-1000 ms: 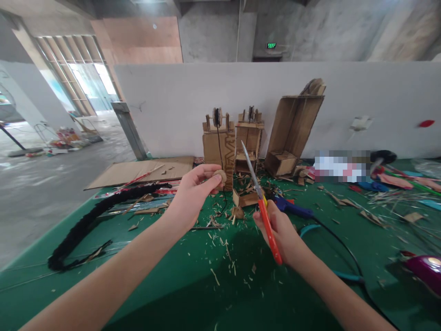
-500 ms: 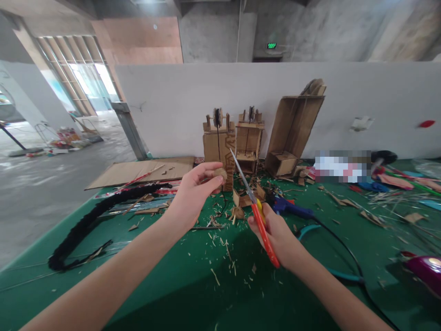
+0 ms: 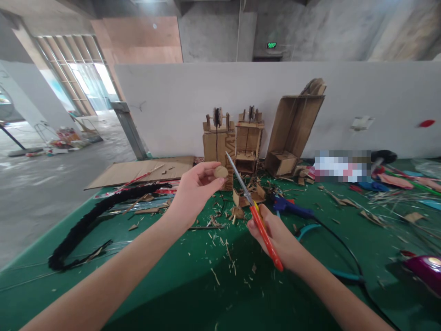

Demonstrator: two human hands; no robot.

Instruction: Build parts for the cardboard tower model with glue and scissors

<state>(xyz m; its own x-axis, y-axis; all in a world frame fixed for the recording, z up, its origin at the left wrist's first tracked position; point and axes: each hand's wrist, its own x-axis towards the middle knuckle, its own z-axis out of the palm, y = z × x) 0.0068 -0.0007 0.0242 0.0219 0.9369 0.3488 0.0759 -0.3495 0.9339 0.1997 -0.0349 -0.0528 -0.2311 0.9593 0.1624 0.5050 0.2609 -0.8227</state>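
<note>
Between thumb and fingers, my left hand pinches a small round cardboard disc, its flat face toward me. My right hand is closed around the red and yellow handles of a pair of scissors. Their blades look closed together and point up and to the left, with the tip just right of the disc and apart from it. Behind the disc stands a cardboard tower with a spool and dark cord on top. Cardboard scraps and shavings lie below the hands on the green table.
A second cardboard tower and a tall open cardboard box stand at the back. To the right lie a blue glue gun with its cable and teal-handled pliers. Black fuzzy strips and a cardboard sheet are on the left.
The cardboard disc has turned so that more of its flat face shows. The scissors have shifted slightly left, their tip closer to the disc's side. Both hands keep their hold.
</note>
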